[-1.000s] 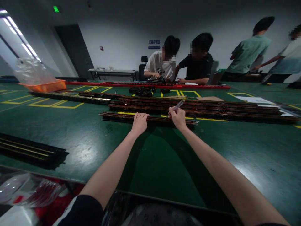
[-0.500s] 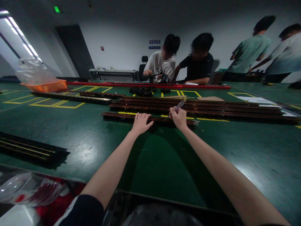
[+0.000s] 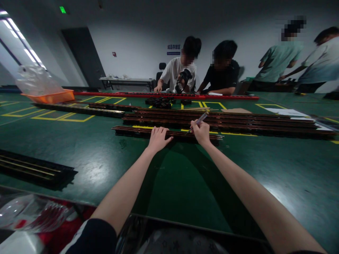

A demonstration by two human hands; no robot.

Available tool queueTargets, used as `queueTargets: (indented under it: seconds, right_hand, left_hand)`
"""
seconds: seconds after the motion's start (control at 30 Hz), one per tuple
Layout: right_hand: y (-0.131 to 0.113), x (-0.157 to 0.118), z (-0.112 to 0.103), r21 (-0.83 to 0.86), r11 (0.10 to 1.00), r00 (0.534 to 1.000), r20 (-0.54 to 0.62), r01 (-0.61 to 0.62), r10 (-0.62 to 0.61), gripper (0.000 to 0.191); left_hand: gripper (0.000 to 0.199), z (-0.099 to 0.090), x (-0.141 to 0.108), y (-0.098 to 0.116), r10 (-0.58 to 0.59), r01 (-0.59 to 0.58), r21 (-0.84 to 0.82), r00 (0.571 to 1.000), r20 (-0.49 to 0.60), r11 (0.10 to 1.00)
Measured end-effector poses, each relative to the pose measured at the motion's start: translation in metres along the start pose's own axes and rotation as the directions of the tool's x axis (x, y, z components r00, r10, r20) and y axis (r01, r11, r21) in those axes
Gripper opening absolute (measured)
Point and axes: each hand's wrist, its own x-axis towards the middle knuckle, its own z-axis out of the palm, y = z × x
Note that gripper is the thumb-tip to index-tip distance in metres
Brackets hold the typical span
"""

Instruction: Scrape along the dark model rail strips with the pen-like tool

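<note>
A long dark strip with copper-coloured rods (image 3: 132, 132) lies crosswise on the green table in front of me. My left hand (image 3: 159, 138) rests on its middle, fingers stretched over the strip and thumb out to the side. To the right, my right hand (image 3: 201, 132) is closed around a screwdriver (image 3: 203, 116) with a clear, purplish handle. The thin shaft slants down and left to the strip. Whether its tip touches a particular part is too small to tell.
Behind the strip lie several similar long strips (image 3: 238, 121). Another dark strip (image 3: 34, 169) is at the near left. An orange tray (image 3: 50, 96) with plastic bags stands at the far left. Across the table, co-workers lean over a red rail (image 3: 119, 94) and black parts (image 3: 159, 101).
My hands and the screwdriver hold almost the same place. Across the table, the person in white has lowered a hand towards the red rail, and a black object there has shifted.
</note>
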Motion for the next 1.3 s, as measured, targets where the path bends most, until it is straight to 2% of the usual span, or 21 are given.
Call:
queueTargets:
  seconds: [0.23, 0.57, 0.8, 1.03, 1.3]
  right_hand:
    - [0.0020, 0.0007, -0.0004, -0.025, 1.000, 1.000, -0.013, 0.008, -0.008, 0.032]
    - [0.0043, 0.0013, -0.0014, -0.060, 0.998, 0.999, -0.034, 0.014, -0.016, 0.031]
    - [0.0029, 0.0005, -0.0003, -0.081, 0.996, 0.999, -0.033, 0.036, -0.039, 0.032]
    - [0.0055, 0.0024, -0.0033, -0.172, 0.985, 0.995, -0.095, 0.020, -0.036, 0.030]
    - [0.0011, -0.0002, -0.0035, -0.197, 0.979, 0.994, -0.078, 0.054, -0.070, 0.032]
  left_hand:
    - [0.047, -0.0019, 0.0001, -0.0008, -0.040, 0.041, -0.014, 0.999, 0.014, 0.999]
    - [0.045, 0.0002, -0.0010, 0.0012, -0.035, 0.035, 0.015, 0.999, -0.033, 0.999]
    - [0.043, -0.0010, -0.0006, 0.0013, -0.039, 0.039, -0.011, 0.999, -0.008, 0.999]
    - [0.044, -0.0031, -0.0011, 0.0012, -0.052, 0.052, -0.014, 0.999, 0.011, 0.999]
    - [0.043, -0.0027, -0.0006, 0.0018, -0.055, 0.056, -0.022, 0.998, 0.019, 0.998]
